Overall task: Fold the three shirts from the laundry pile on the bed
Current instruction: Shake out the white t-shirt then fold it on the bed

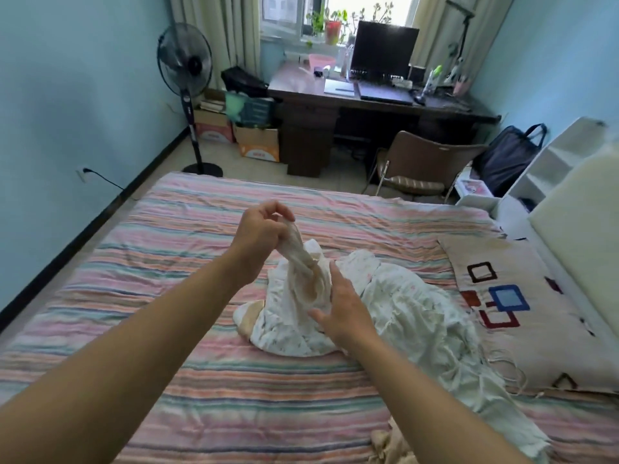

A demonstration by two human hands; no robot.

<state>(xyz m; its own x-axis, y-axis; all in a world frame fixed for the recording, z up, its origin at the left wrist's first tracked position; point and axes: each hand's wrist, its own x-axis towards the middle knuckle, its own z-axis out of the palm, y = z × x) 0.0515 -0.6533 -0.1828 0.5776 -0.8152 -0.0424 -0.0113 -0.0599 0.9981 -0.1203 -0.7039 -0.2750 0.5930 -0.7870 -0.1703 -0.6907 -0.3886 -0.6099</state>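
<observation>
A pile of white, faintly printed laundry point(395, 296) lies in the middle of the striped bed point(187, 236). My left hand point(259, 234) pinches a twisted cream shirt point(306, 262) and lifts one end of it above the pile. The rest of that shirt hangs down into the heap. My right hand point(341, 311) rests against the shirt's lower part, fingers spread, touching the cloth without a clear grip. A beige garment point(388, 445) shows at the bottom edge, partly hidden by my right forearm.
A patterned pillow point(522, 306) lies at the right beside a white headboard point(576, 222). Beyond the bed stand a chair point(425, 162), a dark desk point(378, 102) with a monitor, a standing fan point(187, 72) and cardboard boxes point(258, 145).
</observation>
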